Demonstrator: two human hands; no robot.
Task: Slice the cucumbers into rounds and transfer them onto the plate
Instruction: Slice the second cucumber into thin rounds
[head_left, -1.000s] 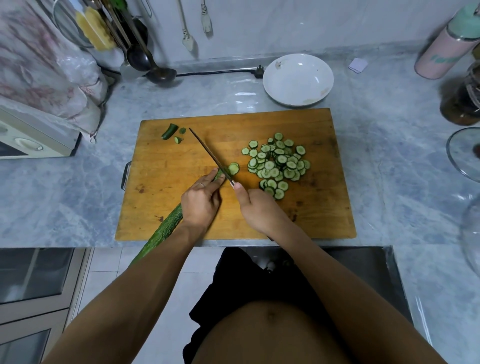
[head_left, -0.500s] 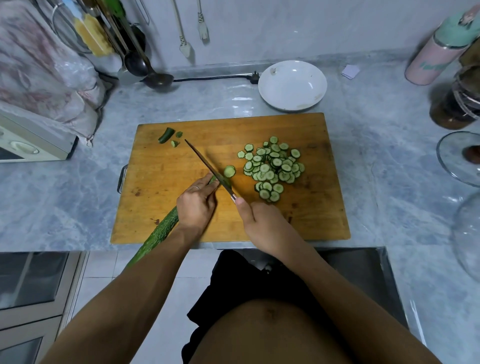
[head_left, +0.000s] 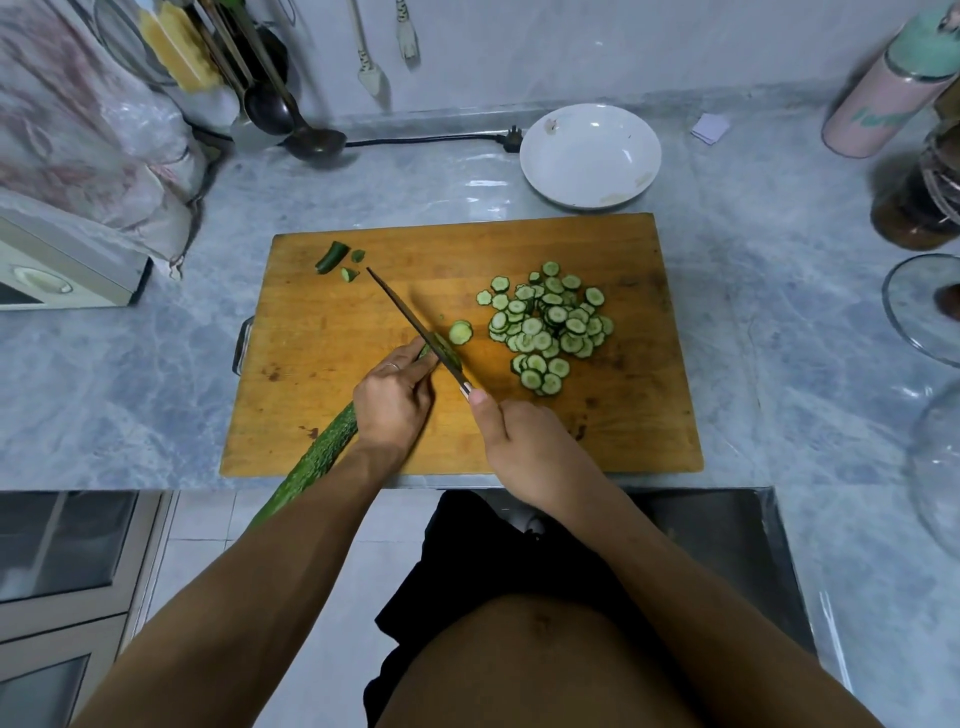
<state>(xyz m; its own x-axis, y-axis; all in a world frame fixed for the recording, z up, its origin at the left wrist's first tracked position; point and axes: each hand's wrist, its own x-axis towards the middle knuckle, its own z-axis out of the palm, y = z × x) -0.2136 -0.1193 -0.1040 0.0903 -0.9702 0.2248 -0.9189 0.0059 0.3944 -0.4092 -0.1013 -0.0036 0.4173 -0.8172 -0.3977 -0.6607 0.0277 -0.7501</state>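
Observation:
A long green cucumber (head_left: 317, 457) lies slanted over the wooden cutting board (head_left: 613, 426), its tail past the counter's front edge. My left hand (head_left: 392, 400) holds it down near the cut end. My right hand (head_left: 524, 447) grips the handle of a knife (head_left: 415, 325), whose blade rests across the cucumber's cut end. One fresh round (head_left: 460, 331) lies just right of the blade. A pile of several rounds (head_left: 550, 325) covers the board's right half. The white plate (head_left: 540, 156) stands behind the board, with nothing on it.
Cut-off cucumber ends (head_left: 332, 256) lie at the board's far left corner. A ladle (head_left: 311, 137) and a power cord (head_left: 426, 139) lie on the marble counter behind. A pink bottle (head_left: 883, 98), a dark jar (head_left: 919, 202) and glass lids (head_left: 919, 306) stand at the right.
The blade stays at the cucumber's cut end between my hands. The camera view has shifted slightly; board, pile and plate keep their places.

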